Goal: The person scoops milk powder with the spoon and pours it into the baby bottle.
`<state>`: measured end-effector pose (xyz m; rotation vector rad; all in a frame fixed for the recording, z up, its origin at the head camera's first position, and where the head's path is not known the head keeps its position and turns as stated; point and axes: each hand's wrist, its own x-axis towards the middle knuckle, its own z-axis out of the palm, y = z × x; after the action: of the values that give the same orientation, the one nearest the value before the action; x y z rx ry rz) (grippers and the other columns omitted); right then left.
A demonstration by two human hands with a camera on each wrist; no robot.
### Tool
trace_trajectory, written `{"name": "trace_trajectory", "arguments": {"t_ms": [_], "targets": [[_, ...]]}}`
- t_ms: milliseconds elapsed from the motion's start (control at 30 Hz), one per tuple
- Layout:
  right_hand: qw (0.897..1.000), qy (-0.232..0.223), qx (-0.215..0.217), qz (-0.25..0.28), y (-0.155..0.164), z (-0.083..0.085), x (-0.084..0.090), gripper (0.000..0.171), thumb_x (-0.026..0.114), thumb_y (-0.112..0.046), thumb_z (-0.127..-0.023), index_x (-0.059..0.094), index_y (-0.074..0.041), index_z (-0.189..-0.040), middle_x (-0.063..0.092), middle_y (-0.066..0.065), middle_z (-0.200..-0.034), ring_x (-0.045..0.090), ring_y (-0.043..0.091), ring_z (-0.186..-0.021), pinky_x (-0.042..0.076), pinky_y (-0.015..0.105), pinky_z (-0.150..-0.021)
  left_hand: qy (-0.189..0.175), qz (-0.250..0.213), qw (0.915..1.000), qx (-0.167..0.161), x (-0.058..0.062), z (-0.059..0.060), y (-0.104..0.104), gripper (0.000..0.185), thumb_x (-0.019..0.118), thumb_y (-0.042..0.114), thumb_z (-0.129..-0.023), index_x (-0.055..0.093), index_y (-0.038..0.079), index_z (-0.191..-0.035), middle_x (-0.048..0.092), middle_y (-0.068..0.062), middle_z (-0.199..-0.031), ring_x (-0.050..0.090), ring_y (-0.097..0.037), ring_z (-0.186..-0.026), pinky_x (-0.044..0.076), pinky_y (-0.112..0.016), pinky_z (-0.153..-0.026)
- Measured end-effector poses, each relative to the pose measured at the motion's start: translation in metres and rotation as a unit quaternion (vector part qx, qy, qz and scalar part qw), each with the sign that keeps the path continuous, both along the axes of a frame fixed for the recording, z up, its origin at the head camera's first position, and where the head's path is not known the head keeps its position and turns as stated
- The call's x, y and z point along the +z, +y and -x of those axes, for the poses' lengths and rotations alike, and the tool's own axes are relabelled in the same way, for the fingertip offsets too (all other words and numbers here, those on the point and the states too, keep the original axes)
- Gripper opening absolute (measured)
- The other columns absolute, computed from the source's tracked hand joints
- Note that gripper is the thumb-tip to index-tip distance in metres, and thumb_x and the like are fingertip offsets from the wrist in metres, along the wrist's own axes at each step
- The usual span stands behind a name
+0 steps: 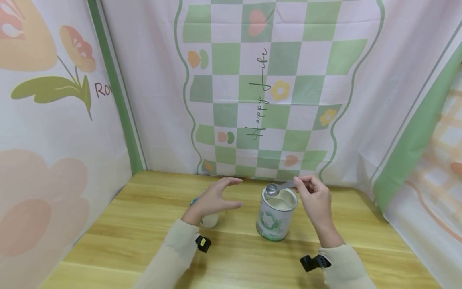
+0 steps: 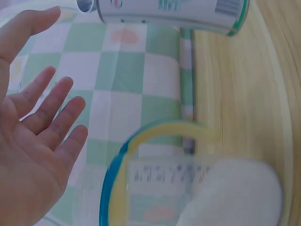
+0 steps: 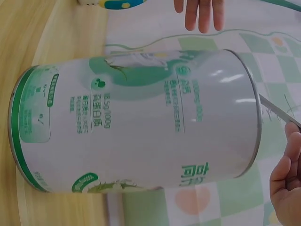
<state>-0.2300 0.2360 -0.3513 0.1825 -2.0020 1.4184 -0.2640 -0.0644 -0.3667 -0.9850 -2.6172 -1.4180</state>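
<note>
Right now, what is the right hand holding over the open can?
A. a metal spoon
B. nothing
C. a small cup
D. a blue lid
A: the right hand pinches the handle of a metal spoon whose bowl sits over the open can of white powder; the left hand holds nothing.

Left hand [image 1: 215, 199] hovers with fingers spread and relaxed, palm turned inward. Right hand [image 1: 315, 197] is raised, fingertips pinched together, wrist bent.

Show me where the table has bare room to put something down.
Bare wood lies along the table left of the left hand, along the near edge between the sleeves, and right of the right hand. It is crowded mid-table: the bottle, the tin, the spoon.
</note>
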Motion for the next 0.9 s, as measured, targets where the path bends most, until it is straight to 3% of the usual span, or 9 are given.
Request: {"name": "trace_trajectory", "arguments": {"t_ms": [267, 533, 667, 900], "targets": [[1.000, -0.024, -0.009, -0.003, 0.005, -0.001, -0.002, 0.016, 0.070, -0.012, -0.096, 0.071, 0.004, -0.097, 0.072, 0.010, -0.082, 0.065, 0.004, -0.069, 0.051, 0.014, -0.061, -0.028, -0.024, 0.9993, -0.012, -0.006, -0.003, 0.023, 0.079, 0.083, 0.040, -0.083, 0.045, 0.022, -0.149, 0.046, 0.005, -0.149, 0.041, -0.015, -0.138, 0.032, -0.041, -0.114], [0.998, -0.057, -0.023, -0.025, -0.008, -0.021, 0.014, 0.017, 0.068, -0.010, -0.097, 0.069, 0.008, -0.095, 0.071, 0.021, -0.083, 0.062, 0.002, -0.066, 0.047, 0.014, -0.058, -0.045, -0.056, 0.9971, -0.023, -0.016, -0.003, 0.045, 0.087, 0.085, 0.035, -0.082, 0.038, 0.014, -0.153, 0.044, -0.001, -0.153, 0.040, -0.018, -0.139, 0.030, -0.038, -0.115], [0.997, -0.064, -0.023, -0.023, -0.001, -0.014, 0.002, 0.018, 0.070, -0.012, -0.096, 0.070, 0.006, -0.096, 0.071, 0.022, -0.085, 0.066, 0.007, -0.067, 0.048, 0.014, -0.059, -0.066, -0.071, 0.9951, -0.021, -0.023, -0.004, 0.055, 0.090, 0.086, 0.035, -0.081, 0.037, 0.015, -0.154, 0.043, -0.002, -0.154, 0.039, -0.018, -0.140, 0.030, -0.038, -0.115], [0.996, -0.061, -0.032, -0.057, 0.011, 0.003, -0.025, 0.019, 0.073, -0.022, -0.095, 0.073, -0.003, -0.096, 0.072, 0.009, -0.082, 0.063, 0.007, -0.068, 0.046, 0.016, -0.056, -0.117, -0.094, 0.9886, -0.007, -0.036, -0.006, 0.075, 0.091, 0.086, 0.036, -0.081, 0.035, 0.017, -0.155, 0.043, 0.000, -0.152, 0.041, -0.024, -0.138, 0.035, -0.045, -0.112]]}}
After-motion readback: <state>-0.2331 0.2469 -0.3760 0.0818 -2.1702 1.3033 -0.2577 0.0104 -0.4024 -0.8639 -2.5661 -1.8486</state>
